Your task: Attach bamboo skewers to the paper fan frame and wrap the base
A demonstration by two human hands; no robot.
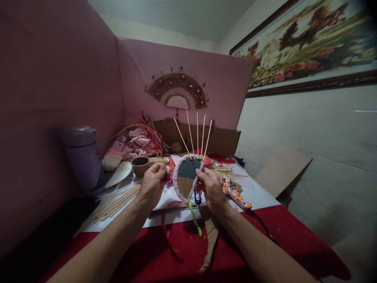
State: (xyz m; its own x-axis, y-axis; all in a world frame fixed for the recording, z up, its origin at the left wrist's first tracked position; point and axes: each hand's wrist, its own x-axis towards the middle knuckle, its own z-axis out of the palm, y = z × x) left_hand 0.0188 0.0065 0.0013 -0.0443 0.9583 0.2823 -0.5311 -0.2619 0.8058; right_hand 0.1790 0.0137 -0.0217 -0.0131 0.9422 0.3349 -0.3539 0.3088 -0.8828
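Note:
My right hand (210,186) grips the right edge of a rounded cardboard piece (185,184), thumb on its front. The piece has a pale pink wrapped rim, a dark patch across its upper part and a point at the bottom. Several thin wooden sticks (197,133) fan upward from its top. My left hand (151,182) is closed in a pinch just left of the piece, apart from it. A small pinkish bit shows at its fingertips, too small to name. Below the piece are a bright green strip (194,220) and a blue object (197,196).
Loose sticks (118,202) and a brown cup (140,166) lie to the left, near a purple container (82,159). A flower-patterned glue gun (235,194) with a black cord is at right. Torn cardboard (210,239) rests on red cloth (141,251). A decorated fan (179,88) hangs behind.

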